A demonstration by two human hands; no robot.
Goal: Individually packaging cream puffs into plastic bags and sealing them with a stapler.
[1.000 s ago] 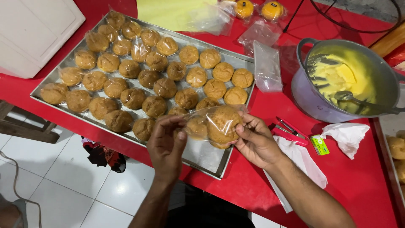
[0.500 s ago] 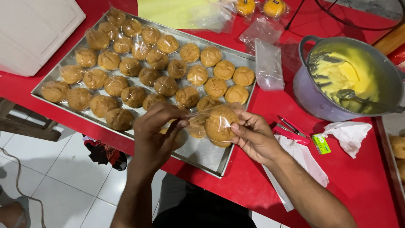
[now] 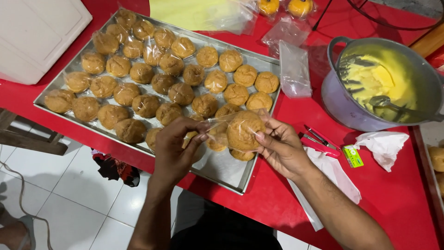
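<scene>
A round brown pastry (image 3: 243,131) sits inside a clear plastic bag (image 3: 217,130) that both hands hold above the near right corner of a metal baking tray (image 3: 226,172). My right hand (image 3: 281,147) grips the bag around the pastry. My left hand (image 3: 178,147) pinches the bag's open end with thumb and fingers. Several bagged pastries (image 3: 138,60) fill the tray in rows.
A grey pot (image 3: 344,109) of yellow cream with a spoon (image 3: 391,104) stands at the right on the red table (image 3: 397,199). A stack of clear bags (image 3: 293,69), red tool (image 3: 319,141), crumpled tissue (image 3: 381,146) and white board (image 3: 37,32) lie around.
My left hand has shifted from beside the bag to pinching its open end, and the pastry has settled deeper into the bag by my right hand.
</scene>
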